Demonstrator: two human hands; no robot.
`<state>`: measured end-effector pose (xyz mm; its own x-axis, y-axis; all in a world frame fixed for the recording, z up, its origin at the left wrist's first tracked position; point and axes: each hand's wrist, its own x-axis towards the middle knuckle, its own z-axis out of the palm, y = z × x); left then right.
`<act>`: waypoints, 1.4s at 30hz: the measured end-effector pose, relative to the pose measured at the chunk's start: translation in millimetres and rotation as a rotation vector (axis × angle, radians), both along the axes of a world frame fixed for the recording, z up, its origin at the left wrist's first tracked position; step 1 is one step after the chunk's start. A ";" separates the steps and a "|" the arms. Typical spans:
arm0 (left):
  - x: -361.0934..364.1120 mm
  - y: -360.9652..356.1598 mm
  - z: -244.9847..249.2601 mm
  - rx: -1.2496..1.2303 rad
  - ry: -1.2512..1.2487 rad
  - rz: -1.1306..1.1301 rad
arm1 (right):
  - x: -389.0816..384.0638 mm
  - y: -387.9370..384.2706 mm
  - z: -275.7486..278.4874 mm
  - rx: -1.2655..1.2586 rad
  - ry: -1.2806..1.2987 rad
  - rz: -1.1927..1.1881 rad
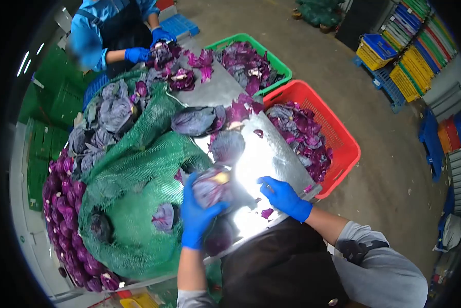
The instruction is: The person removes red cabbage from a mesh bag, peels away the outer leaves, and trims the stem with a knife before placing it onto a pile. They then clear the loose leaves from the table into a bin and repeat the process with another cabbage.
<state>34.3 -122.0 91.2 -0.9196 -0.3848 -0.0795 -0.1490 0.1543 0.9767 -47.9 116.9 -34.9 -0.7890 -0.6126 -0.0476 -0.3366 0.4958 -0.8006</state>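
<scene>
My left hand (195, 215), in a blue glove, grips a red cabbage head (212, 187) over the shiny metal table (271, 154). My right hand (282, 197), also blue-gloved, rests open on the table to the right of that cabbage, near loose purple leaf scraps (266, 212). Another red cabbage (227, 146) lies on the table just beyond, and a third one (194, 121) sits further back. A dark cabbage (219, 237) lies below my left hand.
Green net sacks (138, 205) full of cabbages cover the left side. A red crate (338, 136) and a green crate (276, 61) hold purple leaves at the table's right edge. A co-worker in blue gloves (138, 54) handles cabbage at the far end. Stacked coloured crates (410, 56) stand far right.
</scene>
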 end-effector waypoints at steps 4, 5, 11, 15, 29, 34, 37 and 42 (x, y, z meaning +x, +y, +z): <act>-40.1 49.6 -33.2 -0.625 -0.265 -0.070 | 1.1 14.9 38.6 -0.110 0.036 -0.082; -48.6 57.9 -37.5 -0.741 -0.261 -0.074 | 2.9 17.4 38.2 -0.143 0.057 -0.107; -75.5 60.6 -32.6 -0.802 -0.361 -0.215 | 5.1 19.7 44.7 -0.096 0.036 -0.123; -91.0 66.4 -16.2 -0.823 -0.515 -0.246 | -6.4 12.7 48.4 -0.079 -0.178 -0.127; -101.8 66.4 -27.4 -0.846 -0.486 -0.222 | -49.0 -12.1 13.9 0.221 -0.092 0.056; -71.6 52.3 -36.2 -0.661 -0.221 -0.141 | -58.5 -10.3 75.7 0.179 -0.716 0.096; -52.4 58.4 -67.6 -0.249 -0.017 -0.131 | -38.4 18.9 23.0 -0.318 -0.446 -0.096; -47.4 79.8 -87.2 0.262 0.124 -0.166 | -79.7 70.2 56.5 0.115 -0.187 -0.444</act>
